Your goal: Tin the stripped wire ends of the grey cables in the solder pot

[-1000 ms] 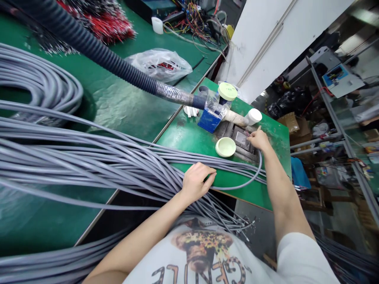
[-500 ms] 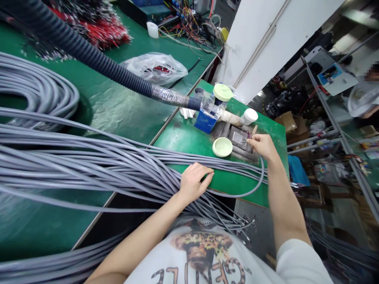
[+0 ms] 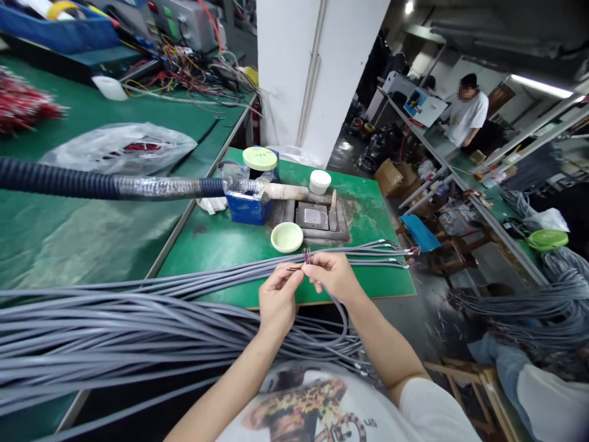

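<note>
Thin coloured wires fan out at the end of a grey cable, between my two hands. My right hand pinches the cable end just below the wires. Fingertips of my left hand are closed on one dark wire from that end. Beyond my hands lie a pale green bowl and a square metal solder pot set in a stained frame. A bundle of grey cables runs across the green board, with wire ends at the right.
A ribbed hose reaches a blue box on the board. Behind stand a green-lidded tub and a white tub. A white pillar rises behind. At the far right, a person stands by another bench.
My right hand has come back from the solder pot with the cable end. My left hand has gone from lying over the cables to pinching a wire. The view has turned right.
</note>
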A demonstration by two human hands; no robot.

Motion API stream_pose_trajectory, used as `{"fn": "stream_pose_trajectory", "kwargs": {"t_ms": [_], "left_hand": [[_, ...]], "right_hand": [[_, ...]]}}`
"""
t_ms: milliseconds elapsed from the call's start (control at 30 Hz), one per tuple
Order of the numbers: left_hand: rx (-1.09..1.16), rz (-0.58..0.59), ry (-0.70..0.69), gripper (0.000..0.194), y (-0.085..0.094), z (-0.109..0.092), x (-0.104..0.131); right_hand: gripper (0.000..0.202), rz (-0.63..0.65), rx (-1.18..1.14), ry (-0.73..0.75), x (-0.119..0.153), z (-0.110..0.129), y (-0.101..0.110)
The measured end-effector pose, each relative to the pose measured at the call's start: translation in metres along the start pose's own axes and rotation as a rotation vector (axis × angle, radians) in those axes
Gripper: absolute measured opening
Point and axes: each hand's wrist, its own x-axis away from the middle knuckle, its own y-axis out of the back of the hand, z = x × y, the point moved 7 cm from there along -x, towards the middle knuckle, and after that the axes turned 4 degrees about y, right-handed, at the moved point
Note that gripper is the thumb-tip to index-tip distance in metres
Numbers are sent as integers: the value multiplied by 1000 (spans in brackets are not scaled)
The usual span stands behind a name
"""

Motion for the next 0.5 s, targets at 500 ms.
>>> {"fn": "stream_pose_trajectory", "kwargs": {"t_ms": [500], "left_hand": [[-693,341,-828,23,-24,-53,28]], "right_hand": [[39,-30,-252,-26,51,-26,5]]}}
